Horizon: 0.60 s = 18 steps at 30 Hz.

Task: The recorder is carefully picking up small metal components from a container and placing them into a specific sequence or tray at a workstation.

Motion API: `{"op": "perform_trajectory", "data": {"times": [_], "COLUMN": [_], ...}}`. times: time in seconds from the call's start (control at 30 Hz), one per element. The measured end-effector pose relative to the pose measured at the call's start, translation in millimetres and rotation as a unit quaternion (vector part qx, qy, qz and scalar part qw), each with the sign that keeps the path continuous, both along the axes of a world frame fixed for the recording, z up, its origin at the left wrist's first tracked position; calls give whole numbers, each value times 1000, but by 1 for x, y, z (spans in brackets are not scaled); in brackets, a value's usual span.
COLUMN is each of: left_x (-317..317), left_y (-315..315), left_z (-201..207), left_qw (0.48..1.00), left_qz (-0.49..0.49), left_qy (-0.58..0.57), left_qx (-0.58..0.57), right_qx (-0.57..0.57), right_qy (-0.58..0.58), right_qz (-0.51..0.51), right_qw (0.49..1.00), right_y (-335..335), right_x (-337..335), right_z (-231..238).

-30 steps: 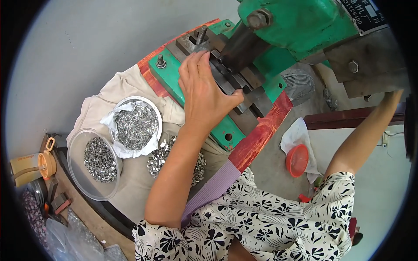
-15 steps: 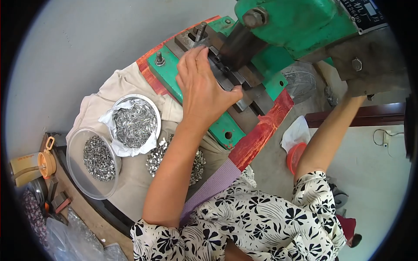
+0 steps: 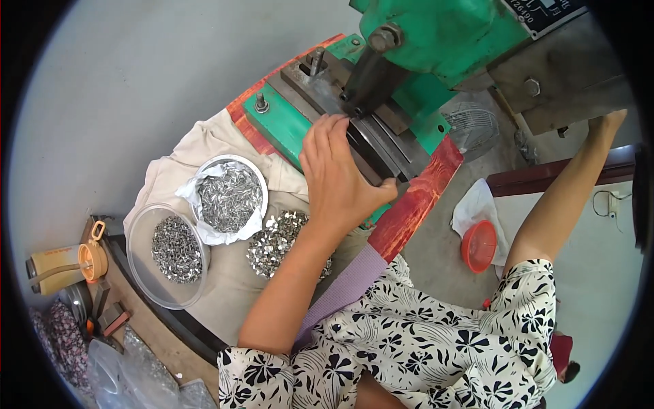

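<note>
My left hand (image 3: 344,170) lies at the near side of a green press (image 3: 436,41), its fingers and thumb spread wide apart. The fingertips rest by the dark steel die bed (image 3: 375,146), just below the black punch holder (image 3: 371,78). The thumb points toward the bed's right end. I see no separate piece in the hand, though the palm hides what lies under it. My right hand (image 3: 608,120) is raised far to the right, beside the grey steel block (image 3: 558,85) of the press. Its fingers are mostly hidden, so what it holds does not show.
Left of my forearm, a cloth (image 3: 170,174) carries a foil-lined bowl (image 3: 262,184) of thin metal pieces, a clear tub (image 3: 139,262) of small metal parts and a loose heap of metal bits (image 3: 276,249). A red plastic basket (image 3: 479,247) stands below right. Upright bolts (image 3: 261,103) rise from the base.
My left hand has drawn back toward me, away from the punch holder. My right arm has swung outward and up, so part of the hand now shows. The whole view has shifted slightly.
</note>
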<state>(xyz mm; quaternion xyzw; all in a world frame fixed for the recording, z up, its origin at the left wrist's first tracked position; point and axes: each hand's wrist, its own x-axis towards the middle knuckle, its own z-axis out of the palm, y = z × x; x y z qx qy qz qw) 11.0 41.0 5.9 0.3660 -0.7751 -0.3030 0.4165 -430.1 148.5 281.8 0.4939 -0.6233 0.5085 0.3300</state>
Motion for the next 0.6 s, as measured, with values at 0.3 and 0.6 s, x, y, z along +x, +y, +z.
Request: {"op": "perform_trajectory", "data": {"times": [0.3,0.6], "left_x": [-2,16], "left_y": [4,1], "left_z": [-2,-10], "left_qw": [1000,995], "left_qz": [-12,-67], "left_qy": [17,67], "left_qx": [7,-8], "right_qx": [-83,347], "right_qy": [-191,-345], "right_qz": [30,164], "right_qw": [978,857], "right_y": [-2,-49], "right_x": [40,257], "right_z": [-70,-252]}}
